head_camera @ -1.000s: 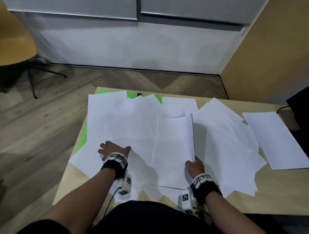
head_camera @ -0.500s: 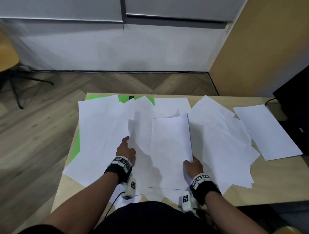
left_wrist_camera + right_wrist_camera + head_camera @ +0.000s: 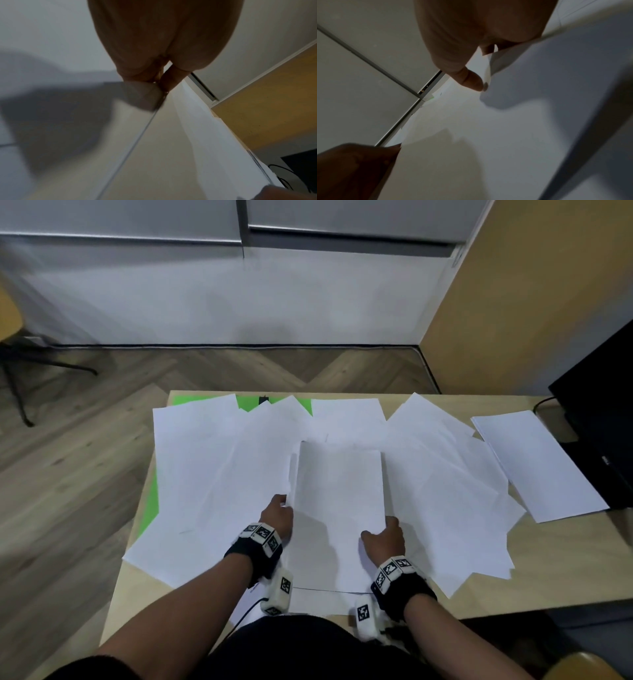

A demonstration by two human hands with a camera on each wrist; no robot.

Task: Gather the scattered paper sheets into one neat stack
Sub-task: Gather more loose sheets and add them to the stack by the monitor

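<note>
Many white paper sheets lie overlapping across the wooden table (image 3: pixel 565 570). In the middle, a raised bundle of sheets (image 3: pixel 339 491) is lifted slightly off the others. My left hand (image 3: pixel 279 513) pinches its left edge, and in the left wrist view the fingertips (image 3: pixel 164 79) close on that paper edge. On the bundle's right edge near the front corner is my right hand (image 3: pixel 385 537), which grips it. The right wrist view shows the thumb (image 3: pixel 471 79) pressed to the sheet edge, with the other fingers hidden. Loose sheets fan out to the left (image 3: pixel 205 474) and right (image 3: pixel 445 491).
A separate small pile of sheets (image 3: pixel 537 467) lies at the far right by a black device (image 3: pixel 603 419) and its cable. A green mat (image 3: pixel 250 404) shows under the papers at the back and left. A chair (image 3: pixel 10 316) stands on the floor at left.
My left hand left the sheets on the left, moved right and took hold of the centre bundle's left edge. My right hand stayed on the right edge.
</note>
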